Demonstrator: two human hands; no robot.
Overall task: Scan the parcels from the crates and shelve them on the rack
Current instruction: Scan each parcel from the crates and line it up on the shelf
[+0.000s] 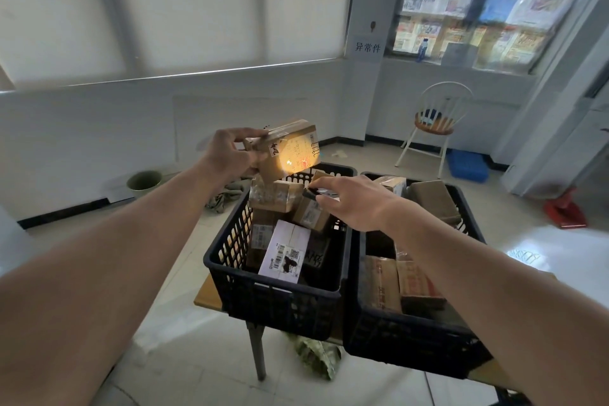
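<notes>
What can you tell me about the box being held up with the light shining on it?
The raised parcel is a small brown cardboard box sealed with clear tape. It is tilted, its white printed label facing the camera and lit by a warm orange glow. The left hand grips its left end, holding it above the left black crate; nothing else touches it.

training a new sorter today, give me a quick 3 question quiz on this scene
1. True or false: the left hand holds a cardboard parcel up above the left crate.
2. What does the right hand hold?
A. a roll of tape
B. a small dark scanner
C. nothing
3. Fill in: a patch of yellow light falls on the parcel's ____.

Key
1. True
2. B
3. label
</notes>
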